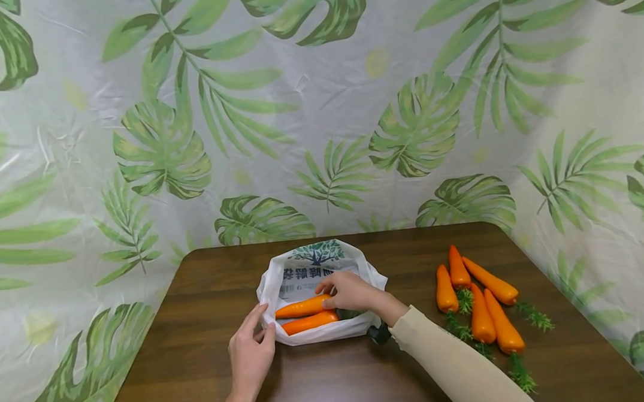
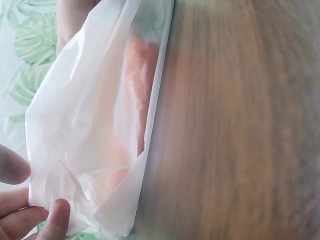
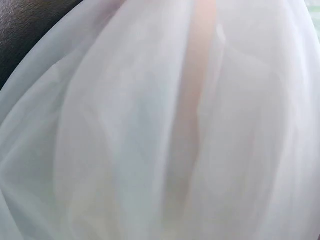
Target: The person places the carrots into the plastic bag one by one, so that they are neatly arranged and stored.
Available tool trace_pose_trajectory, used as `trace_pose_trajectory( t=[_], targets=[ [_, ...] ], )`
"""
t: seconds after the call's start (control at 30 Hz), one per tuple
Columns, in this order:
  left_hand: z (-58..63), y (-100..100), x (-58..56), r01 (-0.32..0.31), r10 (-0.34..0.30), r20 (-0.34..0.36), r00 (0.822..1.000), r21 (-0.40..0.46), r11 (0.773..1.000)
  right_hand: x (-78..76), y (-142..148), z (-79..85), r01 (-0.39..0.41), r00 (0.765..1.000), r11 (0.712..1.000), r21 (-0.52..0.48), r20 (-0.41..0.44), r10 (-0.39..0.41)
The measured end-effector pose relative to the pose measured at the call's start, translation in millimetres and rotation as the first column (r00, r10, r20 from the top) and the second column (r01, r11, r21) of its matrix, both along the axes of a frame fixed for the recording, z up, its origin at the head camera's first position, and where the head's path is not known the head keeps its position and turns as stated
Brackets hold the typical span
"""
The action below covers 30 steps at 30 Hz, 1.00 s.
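A white plastic bag point(image 1: 319, 335) lies on the table with its mouth spread toward me. Two orange carrots point(image 1: 298, 308) are side by side inside it, and one shows faintly through the film point(image 2: 75, 110) in the left wrist view. My left hand point(image 1: 251, 350) holds the bag's left rim between thumb and fingers. Reaching into the mouth from the right, my right hand point(image 1: 354, 291) grips the thick end of the upper carrot. Only blurred bag film point(image 3: 250, 125) fills most of the right wrist view, which hides the right fingers.
Several more carrots point(image 1: 481, 323) with green leafy tops point(image 1: 518, 372) lie in a loose group at the right of the brown wooden table point(image 1: 199, 344). Behind the table hangs a leaf-patterned curtain point(image 1: 329, 117).
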<state>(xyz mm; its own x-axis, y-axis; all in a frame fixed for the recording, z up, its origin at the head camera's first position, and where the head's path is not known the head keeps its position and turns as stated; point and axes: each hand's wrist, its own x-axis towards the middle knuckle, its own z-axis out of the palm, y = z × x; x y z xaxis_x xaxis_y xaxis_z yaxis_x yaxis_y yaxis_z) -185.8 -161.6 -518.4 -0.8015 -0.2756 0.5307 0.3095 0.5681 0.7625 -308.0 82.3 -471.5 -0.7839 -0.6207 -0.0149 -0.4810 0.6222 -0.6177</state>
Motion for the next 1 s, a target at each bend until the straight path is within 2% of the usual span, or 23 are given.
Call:
trace_pose_trajectory(
  t=[0.33,0.7,1.0],
  targets=[
    [-1.3,0.3,0.5,0.006,-0.006,-0.002,1.000,0.003,1.000,5.5,3.4,11.9,0.034,0.999,0.999,-0.029,0.013,-0.034],
    [0.7,0.1,0.6,0.004,-0.004,-0.008,1.000,-0.001,1.000,20.6,11.9,38.6,0.058,0.992,0.995,-0.084,-0.110,-0.067],
    [0.3,0.1,0.3,0.006,-0.006,0.009,1.000,0.005,1.000,31.9,27.7,55.0,0.121,0.986,0.979,-0.162,-0.092,-0.137]
  ],
)
